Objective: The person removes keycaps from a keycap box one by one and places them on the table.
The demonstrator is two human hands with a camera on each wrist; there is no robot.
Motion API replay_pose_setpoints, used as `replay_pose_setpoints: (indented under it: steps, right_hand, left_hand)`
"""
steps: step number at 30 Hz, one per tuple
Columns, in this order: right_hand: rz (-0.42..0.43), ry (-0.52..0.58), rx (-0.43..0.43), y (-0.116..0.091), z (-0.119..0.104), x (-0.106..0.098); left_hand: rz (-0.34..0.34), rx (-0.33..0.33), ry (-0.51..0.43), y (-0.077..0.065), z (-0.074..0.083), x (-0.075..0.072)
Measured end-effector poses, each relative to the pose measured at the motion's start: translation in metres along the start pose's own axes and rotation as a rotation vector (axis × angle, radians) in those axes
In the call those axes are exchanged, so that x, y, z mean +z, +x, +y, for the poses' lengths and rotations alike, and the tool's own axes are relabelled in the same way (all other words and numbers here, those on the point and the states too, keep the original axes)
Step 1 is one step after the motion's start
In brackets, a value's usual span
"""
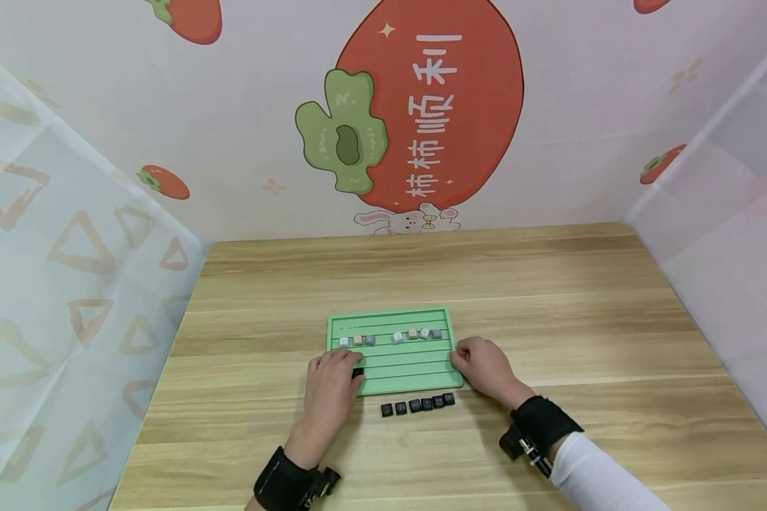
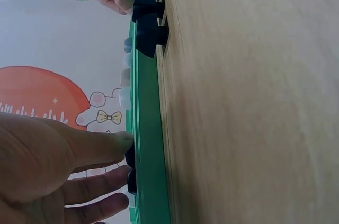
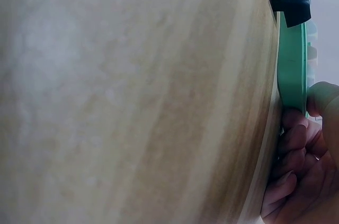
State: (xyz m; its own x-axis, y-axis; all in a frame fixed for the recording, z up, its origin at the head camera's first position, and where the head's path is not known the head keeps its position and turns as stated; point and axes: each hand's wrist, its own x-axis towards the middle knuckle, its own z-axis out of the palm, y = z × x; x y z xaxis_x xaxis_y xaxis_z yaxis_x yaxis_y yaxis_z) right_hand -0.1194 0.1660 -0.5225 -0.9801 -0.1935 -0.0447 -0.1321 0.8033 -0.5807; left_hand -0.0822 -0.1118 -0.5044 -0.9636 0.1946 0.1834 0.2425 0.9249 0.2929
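A green ridged board (image 1: 409, 370) lies on the table before me. My left hand (image 1: 331, 389) is over its lower left part, with thumb and fingers pinching a black keycap (image 1: 357, 372). From the left wrist, two dark keycaps (image 2: 132, 180) show side by side at the thumb and fingertips. At the board's right edge, my right hand (image 1: 486, 365) grips the rim, thumb on top and fingers curled against the side. White, beige and grey keycaps (image 1: 412, 333) sit in two groups along an upper groove. Part of the board's left side is hidden behind the left hand.
Several black keycaps (image 1: 427, 404) stand in a loose row on the wooden table (image 1: 550, 298), just in front of the board. Printed cloth (image 1: 243, 142) forms the back and both sides. Each wrist wears a black strap (image 1: 543, 424) with a small camera.
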Motion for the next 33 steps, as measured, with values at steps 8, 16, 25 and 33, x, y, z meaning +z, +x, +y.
replay_pose_setpoints:
  steps: [8,16,25,33]
  right_hand:
    - [0.005,-0.003,-0.015,-0.0003,0.0,0.0004]
    - [0.023,-0.022,-0.028,0.0,0.0007,0.0017]
    - [0.027,-0.017,-0.026,-0.0004,0.0006,0.0016]
    - [0.025,-0.018,-0.021,0.0003,0.0019,0.0028]
  left_hand:
    - [0.006,0.014,-0.01,-0.0019,-0.0006,0.0023]
    - [0.013,0.029,0.003,-0.0026,-0.0002,0.0026]
    - [0.027,0.037,0.003,-0.0026,0.0004,0.0026]
    - [0.032,0.027,-0.003,-0.0021,0.001,0.0028]
